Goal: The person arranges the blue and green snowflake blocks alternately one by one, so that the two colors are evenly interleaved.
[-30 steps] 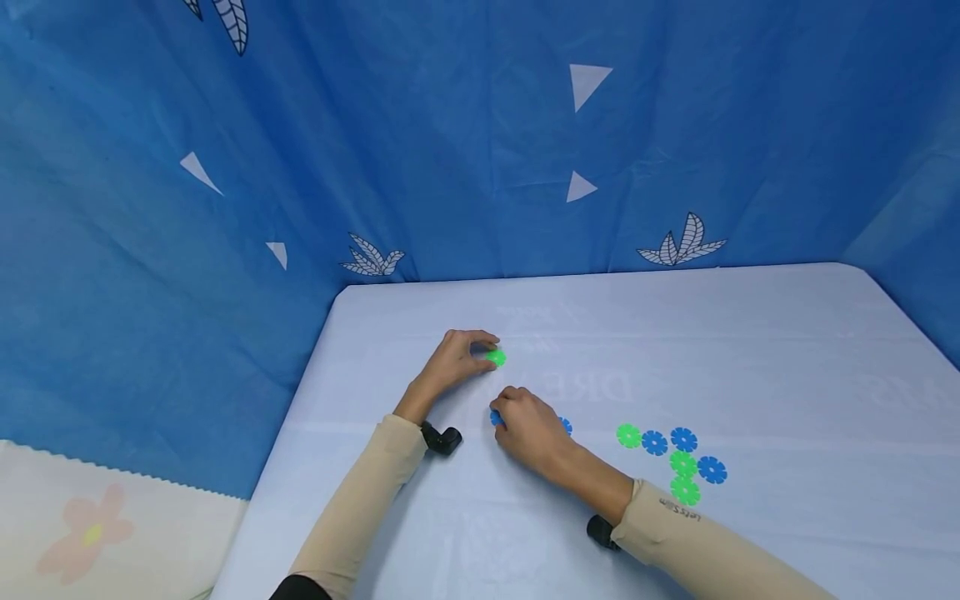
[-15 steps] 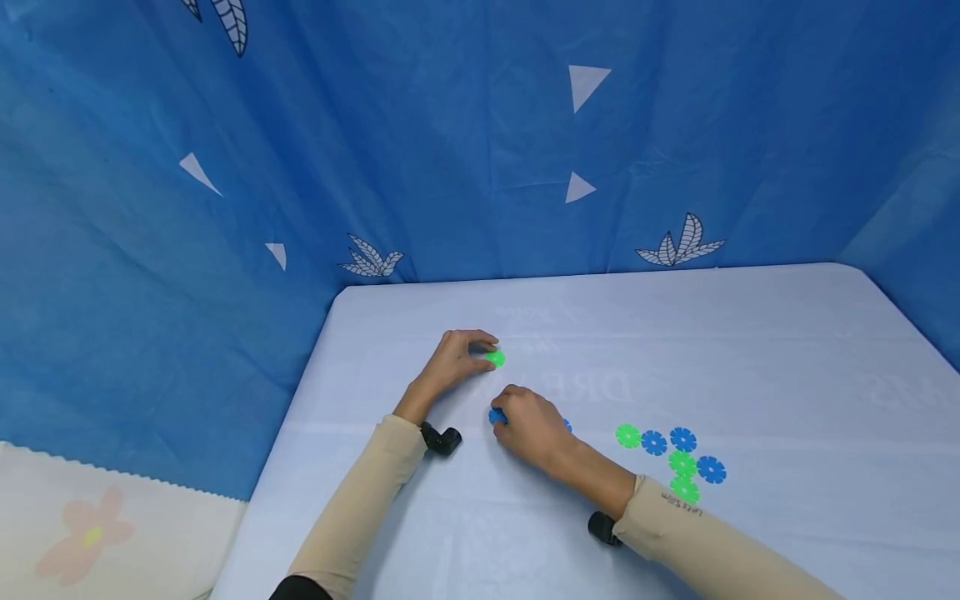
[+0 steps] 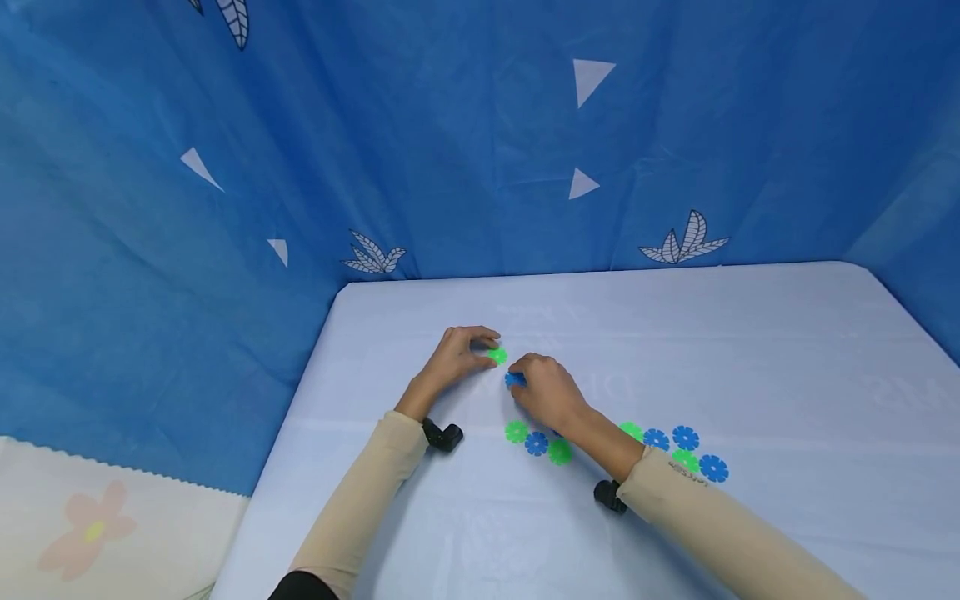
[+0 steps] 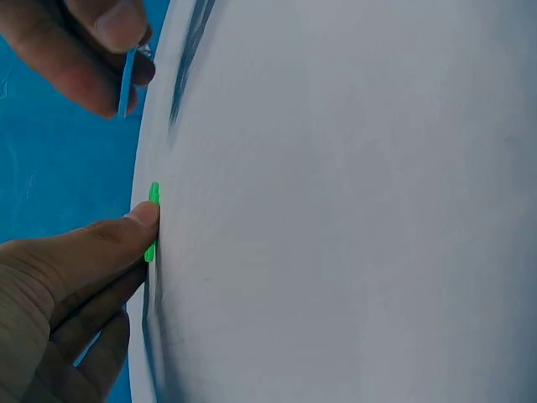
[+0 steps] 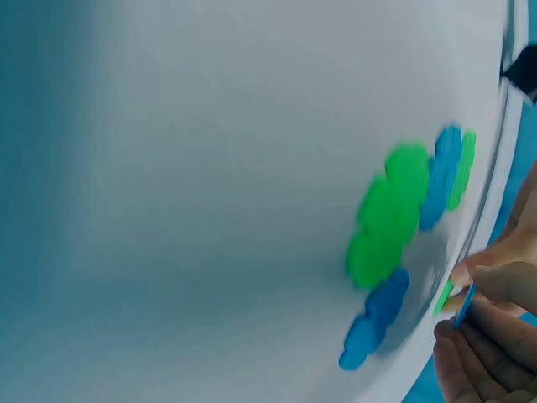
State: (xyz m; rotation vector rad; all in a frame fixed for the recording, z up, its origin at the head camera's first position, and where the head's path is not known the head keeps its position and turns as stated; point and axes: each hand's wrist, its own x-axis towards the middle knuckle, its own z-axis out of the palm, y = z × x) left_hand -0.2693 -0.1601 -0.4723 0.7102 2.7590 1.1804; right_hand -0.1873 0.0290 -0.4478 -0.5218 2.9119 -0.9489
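Between the thumb and fingers of my left hand (image 3: 453, 354) is a green snowflake disc (image 3: 497, 356), a thin round piece with a notched rim. The left wrist view has this green disc (image 4: 153, 192) almost edge-on, low over the table. My right hand (image 3: 551, 392) pinches a blue snowflake disc (image 3: 514, 379) just to the right and nearer to me. The two discs are apart, with a small gap between. In the left wrist view the blue disc (image 4: 127, 82) is also seen on edge. The right hand's fingers partly cover the blue disc in the head view.
Below the right hand lie a green disc (image 3: 516, 431), a blue disc (image 3: 536, 443) and another green disc (image 3: 559, 452) on the white table (image 3: 787, 358). Several more blue and green discs (image 3: 686, 437) lie to the right, partly behind the right forearm. A blue curtain (image 3: 480, 150) hangs behind.
My right hand has moved up and slightly right with the blue disc, closer to the green one. Discs it had covered now show on the table. The left hand keeps its place.
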